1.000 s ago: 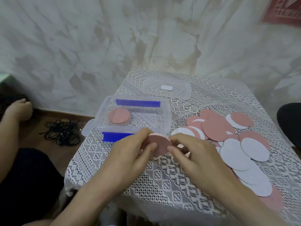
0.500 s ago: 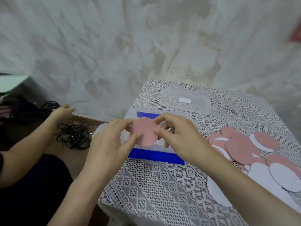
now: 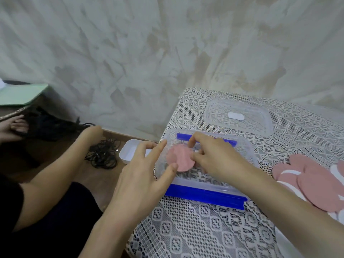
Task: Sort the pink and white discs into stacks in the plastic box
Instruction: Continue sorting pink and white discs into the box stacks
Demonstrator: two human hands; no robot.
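Observation:
A clear plastic box (image 3: 247, 151) with blue clips stands on the lace-covered table (image 3: 204, 231). Inside it, low over the box floor, is a stack of pink discs (image 3: 179, 159). My right hand (image 3: 216, 159) reaches into the box and pinches the stack's right edge between curled fingers and thumb. My left hand (image 3: 141, 177) is at the box's left end with its fingers spread straight; only its thumb touches the stack's lower edge. Whether the stack rests on the box floor is hidden. Loose pink and white discs (image 3: 316, 181) lie in a heap to the right.
The box's clear lid (image 3: 260, 116) lies behind the box. Another person's arm (image 3: 61, 168) reaches in at the left toward black cords (image 3: 102, 153) on the floor. A green folder (image 3: 18, 94) is at far left. The wall is close behind the table.
Both hands carried the pink stack from the table's front up and into the box. My left fingers have since spread off it, and the camera swung left.

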